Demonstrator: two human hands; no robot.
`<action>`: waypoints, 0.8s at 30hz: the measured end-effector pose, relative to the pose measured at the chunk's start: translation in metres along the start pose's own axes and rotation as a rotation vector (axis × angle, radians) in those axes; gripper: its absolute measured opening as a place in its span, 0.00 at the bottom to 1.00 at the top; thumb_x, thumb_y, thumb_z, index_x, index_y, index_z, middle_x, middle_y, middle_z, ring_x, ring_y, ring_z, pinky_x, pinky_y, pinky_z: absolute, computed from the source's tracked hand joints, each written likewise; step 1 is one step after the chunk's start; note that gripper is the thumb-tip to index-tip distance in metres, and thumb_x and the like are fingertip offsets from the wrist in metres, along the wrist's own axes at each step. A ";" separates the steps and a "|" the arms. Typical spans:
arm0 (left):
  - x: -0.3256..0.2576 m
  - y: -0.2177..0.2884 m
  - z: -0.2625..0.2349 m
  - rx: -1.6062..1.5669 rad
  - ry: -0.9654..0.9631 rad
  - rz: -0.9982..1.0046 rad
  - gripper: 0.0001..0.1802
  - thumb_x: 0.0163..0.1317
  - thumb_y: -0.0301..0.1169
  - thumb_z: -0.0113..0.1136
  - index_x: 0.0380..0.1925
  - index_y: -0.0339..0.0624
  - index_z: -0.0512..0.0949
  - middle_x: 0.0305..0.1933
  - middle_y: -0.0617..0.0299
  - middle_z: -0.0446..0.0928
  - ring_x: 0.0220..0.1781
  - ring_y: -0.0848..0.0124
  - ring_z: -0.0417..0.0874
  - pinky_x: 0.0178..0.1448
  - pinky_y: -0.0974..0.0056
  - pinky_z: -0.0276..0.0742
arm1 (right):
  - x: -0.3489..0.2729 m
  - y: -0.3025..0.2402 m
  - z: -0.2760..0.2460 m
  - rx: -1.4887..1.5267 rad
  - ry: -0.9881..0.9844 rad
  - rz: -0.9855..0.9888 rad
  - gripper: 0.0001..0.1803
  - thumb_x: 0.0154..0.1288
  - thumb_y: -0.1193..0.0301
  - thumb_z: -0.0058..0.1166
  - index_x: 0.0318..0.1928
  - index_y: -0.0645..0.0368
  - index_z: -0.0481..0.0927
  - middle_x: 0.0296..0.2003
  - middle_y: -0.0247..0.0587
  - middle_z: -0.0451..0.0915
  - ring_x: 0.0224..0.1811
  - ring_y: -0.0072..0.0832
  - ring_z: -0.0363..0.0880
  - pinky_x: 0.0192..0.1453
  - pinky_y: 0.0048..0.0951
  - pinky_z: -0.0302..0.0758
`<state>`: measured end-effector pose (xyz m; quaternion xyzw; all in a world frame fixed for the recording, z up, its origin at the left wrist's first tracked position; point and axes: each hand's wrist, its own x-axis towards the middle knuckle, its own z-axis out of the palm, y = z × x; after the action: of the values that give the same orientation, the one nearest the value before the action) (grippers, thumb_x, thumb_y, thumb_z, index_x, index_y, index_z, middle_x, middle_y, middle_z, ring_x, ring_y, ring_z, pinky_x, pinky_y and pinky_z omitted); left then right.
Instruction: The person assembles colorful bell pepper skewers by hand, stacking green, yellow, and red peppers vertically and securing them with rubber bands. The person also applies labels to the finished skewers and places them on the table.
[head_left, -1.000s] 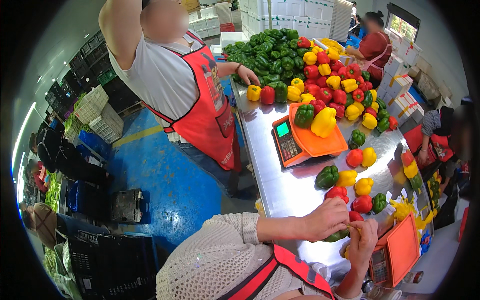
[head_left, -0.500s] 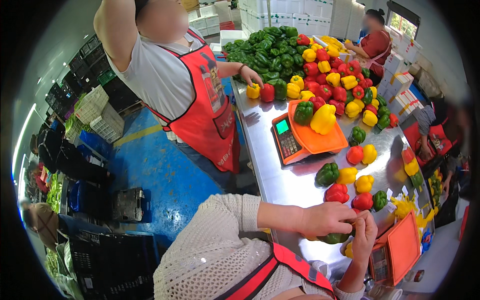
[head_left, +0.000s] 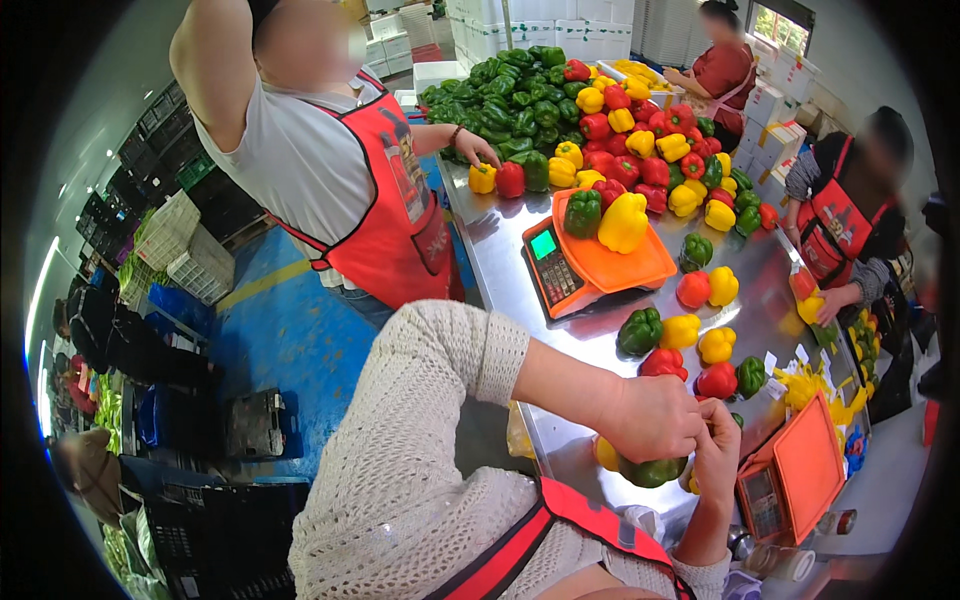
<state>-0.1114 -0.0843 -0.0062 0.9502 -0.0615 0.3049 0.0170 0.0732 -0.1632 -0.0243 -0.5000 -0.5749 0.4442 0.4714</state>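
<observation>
My left hand (head_left: pixel 655 418) is closed in a fist, its fingers meeting those of my right hand (head_left: pixel 717 450), which is pinched. What they grip between them is too small and hidden to make out. Directly below my hands, a green bell pepper (head_left: pixel 652 472) shows on the steel table (head_left: pixel 555 390), with a yellow bell pepper (head_left: pixel 606 454) beside it, partly covered. Just beyond my knuckles sit a red bell pepper (head_left: pixel 716 380) and a green one (head_left: pixel 750 376).
An orange scale (head_left: pixel 640 265) carries a green and a yellow pepper; a second scale (head_left: pixel 800 470) stands right of my hands. A pepper heap (head_left: pixel 520 100) covers the far end. An aproned person (head_left: pixel 350 190) stands at left, another (head_left: pixel 845 210) at right touching a yellow pepper.
The view has shifted, so the table sits further left. My closed hands stay together, my left fist slightly more raised. The person at right has come into fuller view, a hand at the peppers.
</observation>
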 end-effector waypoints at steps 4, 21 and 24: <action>0.022 -0.003 -0.016 -0.096 -0.458 -0.110 0.07 0.44 0.34 0.63 0.21 0.43 0.81 0.26 0.58 0.80 0.30 0.60 0.83 0.28 0.54 0.76 | -0.004 0.012 0.000 0.021 0.035 -0.020 0.06 0.70 0.77 0.55 0.34 0.62 0.73 0.31 0.27 0.72 0.33 0.13 0.66 0.35 0.18 0.65; 0.037 -0.045 -0.045 -0.532 -0.804 -0.350 0.10 0.59 0.35 0.64 0.37 0.42 0.82 0.31 0.54 0.82 0.38 0.58 0.84 0.42 0.54 0.77 | -0.007 0.007 0.012 -0.293 0.168 -0.262 0.04 0.66 0.79 0.54 0.35 0.64 0.72 0.33 0.41 0.71 0.35 0.32 0.72 0.42 0.29 0.70; 0.035 -0.034 -0.043 -0.359 -0.781 -0.309 0.08 0.57 0.33 0.63 0.36 0.46 0.84 0.37 0.56 0.80 0.43 0.58 0.81 0.43 0.53 0.75 | -0.009 0.005 0.014 -0.302 0.186 -0.245 0.04 0.65 0.80 0.53 0.35 0.65 0.71 0.33 0.41 0.71 0.35 0.33 0.71 0.42 0.29 0.70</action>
<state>-0.1035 -0.0513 0.0491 0.9740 0.0271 -0.0980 0.2024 0.0606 -0.1723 -0.0325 -0.5301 -0.6455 0.2442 0.4926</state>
